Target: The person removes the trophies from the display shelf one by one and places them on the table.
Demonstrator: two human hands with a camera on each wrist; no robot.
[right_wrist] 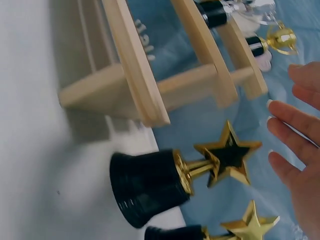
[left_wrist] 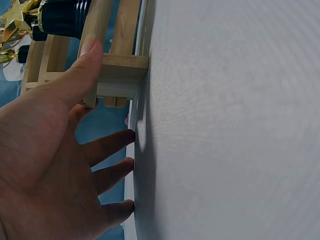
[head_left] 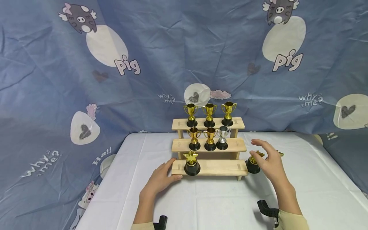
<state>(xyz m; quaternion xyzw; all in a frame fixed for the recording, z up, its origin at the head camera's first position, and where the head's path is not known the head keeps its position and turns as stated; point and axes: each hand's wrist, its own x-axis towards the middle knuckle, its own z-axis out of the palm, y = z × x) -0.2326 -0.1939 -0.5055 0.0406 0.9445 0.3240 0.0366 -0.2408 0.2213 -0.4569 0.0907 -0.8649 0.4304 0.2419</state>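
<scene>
A three-step wooden stand (head_left: pixel 221 167) stands on the white cloth. My left hand (head_left: pixel 158 182) grips the left end of its lowest step; in the left wrist view the thumb lies on the board's front edge, the index finger passes behind, and the other fingers are spread. A gold star trophy (head_left: pixel 192 167) with a black base stands toward the left of that step. Beyond the right end, my right hand (head_left: pixel 270 163) hovers with thumb and fingers apart beside a second star trophy (right_wrist: pixel 150 185). A third star trophy (right_wrist: pixel 250 227) is mostly hidden behind the hand in the head view.
Two gold cups and a silver cup (head_left: pixel 222 137) line the middle step (head_left: pixel 179 145). Three gold cups (head_left: pixel 209 113) stand on the top step (head_left: pixel 238 123). A blue printed cloth (head_left: pixel 172 64) hangs behind the white-covered table (head_left: pixel 212 204).
</scene>
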